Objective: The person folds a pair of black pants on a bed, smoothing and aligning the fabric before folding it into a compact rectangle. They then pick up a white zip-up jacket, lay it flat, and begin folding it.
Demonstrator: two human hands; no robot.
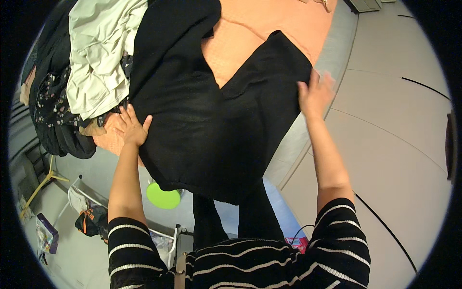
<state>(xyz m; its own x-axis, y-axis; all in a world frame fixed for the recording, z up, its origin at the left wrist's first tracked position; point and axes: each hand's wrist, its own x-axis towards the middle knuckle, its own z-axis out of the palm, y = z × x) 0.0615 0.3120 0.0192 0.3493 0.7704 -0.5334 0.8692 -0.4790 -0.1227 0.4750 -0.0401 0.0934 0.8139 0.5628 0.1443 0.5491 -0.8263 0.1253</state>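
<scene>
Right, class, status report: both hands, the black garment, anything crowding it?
Left hand flat on black garment. Right hand at its far edge, grip unclear. Clothes pile crowds left side.

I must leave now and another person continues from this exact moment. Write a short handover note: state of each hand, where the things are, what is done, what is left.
Left hand: open, flat on the left edge of the black garment.
Right hand: blurred, at the garment's right edge; whether it grips cannot be told.
Things: the garment lies spread on the orange-covered bed, lower part hanging over the edge. A pile of clothes, pale and dark pieces, lies to the left.
Done: garment laid out, mostly flat.
Left: no fold is made yet; the pile is unsorted.
</scene>
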